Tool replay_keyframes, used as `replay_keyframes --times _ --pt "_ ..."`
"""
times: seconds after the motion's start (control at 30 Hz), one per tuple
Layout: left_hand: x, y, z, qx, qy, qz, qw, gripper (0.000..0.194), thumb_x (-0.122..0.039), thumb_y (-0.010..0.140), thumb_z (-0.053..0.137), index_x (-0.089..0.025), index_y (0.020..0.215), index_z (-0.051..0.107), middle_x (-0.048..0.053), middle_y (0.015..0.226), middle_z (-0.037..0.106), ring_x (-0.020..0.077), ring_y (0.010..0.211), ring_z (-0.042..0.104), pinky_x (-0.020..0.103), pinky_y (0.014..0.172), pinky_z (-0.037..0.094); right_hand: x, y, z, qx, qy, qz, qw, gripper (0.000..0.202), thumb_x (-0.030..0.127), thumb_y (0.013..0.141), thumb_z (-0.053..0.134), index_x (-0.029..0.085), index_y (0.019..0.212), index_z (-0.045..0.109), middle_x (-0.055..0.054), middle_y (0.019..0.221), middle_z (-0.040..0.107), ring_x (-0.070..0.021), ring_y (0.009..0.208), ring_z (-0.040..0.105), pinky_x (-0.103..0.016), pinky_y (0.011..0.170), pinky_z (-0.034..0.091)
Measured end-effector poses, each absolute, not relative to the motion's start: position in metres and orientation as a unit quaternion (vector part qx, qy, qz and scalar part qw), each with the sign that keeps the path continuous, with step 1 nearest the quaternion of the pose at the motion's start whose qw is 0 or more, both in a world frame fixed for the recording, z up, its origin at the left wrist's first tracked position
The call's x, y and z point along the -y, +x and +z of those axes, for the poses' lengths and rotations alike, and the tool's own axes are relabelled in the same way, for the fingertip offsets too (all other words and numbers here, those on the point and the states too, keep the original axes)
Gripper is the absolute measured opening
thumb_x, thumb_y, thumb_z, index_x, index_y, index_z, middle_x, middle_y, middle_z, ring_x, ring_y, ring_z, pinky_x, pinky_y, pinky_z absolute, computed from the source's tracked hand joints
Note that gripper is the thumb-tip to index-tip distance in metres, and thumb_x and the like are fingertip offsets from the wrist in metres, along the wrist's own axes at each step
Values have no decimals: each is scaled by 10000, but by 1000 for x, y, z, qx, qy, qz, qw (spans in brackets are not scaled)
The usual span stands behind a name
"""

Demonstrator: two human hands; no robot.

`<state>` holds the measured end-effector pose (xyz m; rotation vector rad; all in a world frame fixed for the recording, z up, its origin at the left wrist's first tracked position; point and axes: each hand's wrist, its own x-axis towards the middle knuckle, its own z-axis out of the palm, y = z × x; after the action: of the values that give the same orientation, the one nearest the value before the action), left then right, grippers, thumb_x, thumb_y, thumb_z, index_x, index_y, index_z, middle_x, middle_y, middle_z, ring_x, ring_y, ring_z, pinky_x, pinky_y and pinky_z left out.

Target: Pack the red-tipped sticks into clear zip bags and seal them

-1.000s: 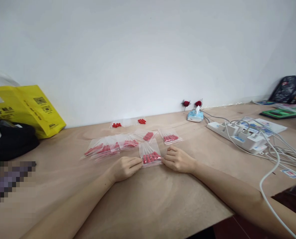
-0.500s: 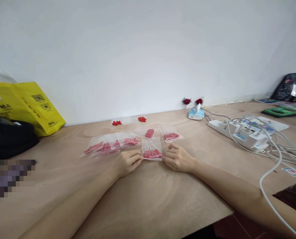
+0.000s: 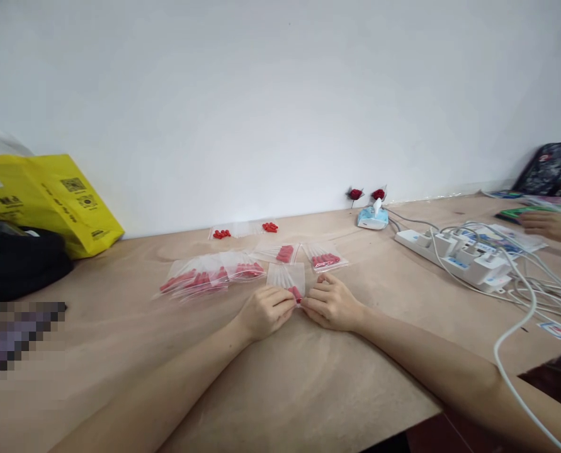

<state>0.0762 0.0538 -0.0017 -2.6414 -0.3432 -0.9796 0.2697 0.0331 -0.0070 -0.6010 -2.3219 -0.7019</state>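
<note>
A clear zip bag (image 3: 286, 275) with red-ended sticks inside lies flat on the table between my hands. My left hand (image 3: 267, 313) is closed on its near edge, covering part of the red ends. At the bag's near right corner, my right hand (image 3: 333, 304) pinches with its fingertips close to the left ones. Just beyond lie a bag with red pieces (image 3: 326, 258) on the right and another bag (image 3: 284, 253) in the middle. Several similar bags (image 3: 199, 277) overlap to the left. Farther back, red pieces (image 3: 222, 234) and more red pieces (image 3: 270, 227) rest on clear bags.
A yellow bag (image 3: 72, 201) and a black cloth item (image 3: 20, 261) stand at left. At right are a white power strip (image 3: 454, 255) with tangled cables, a blue tissue pack (image 3: 373, 218) and red flowers (image 3: 379, 194). Another person's hand (image 3: 549, 225) reaches in at far right.
My left hand has slid right along the bag's near edge toward my right hand, covering more of the red ends. Another person's hand has appeared at far right.
</note>
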Motion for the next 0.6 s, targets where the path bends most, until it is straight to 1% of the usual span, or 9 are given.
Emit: replay_keyframes --times 0.17,0.37,0.6 --pt "-55 77 1 91 -923 -326 185 153 -115 810 448 -134 756 590 40 733 636 140 684 588 270 654 485 -34 266 -8 879 -213 -285 317 232 127 819 398 159 617 509 20 547 503 -91 533 403 -274 648 281" --pt "-53 79 4 94 -928 -301 201 207 -127 826 400 -134 720 577 49 697 623 141 665 584 271 633 478 -35 263 -8 881 -212 -288 309 251 109 822 370 154 599 476 29 542 481 -77 503 375 -275 662 278" --pt "-52 72 7 74 -909 -317 261 137 -109 803 443 -128 760 571 45 705 626 136 643 589 271 627 500 -31 264 -4 875 -220 -282 326 212 94 788 388 155 614 493 28 536 484 -83 502 359 -273 667 278"
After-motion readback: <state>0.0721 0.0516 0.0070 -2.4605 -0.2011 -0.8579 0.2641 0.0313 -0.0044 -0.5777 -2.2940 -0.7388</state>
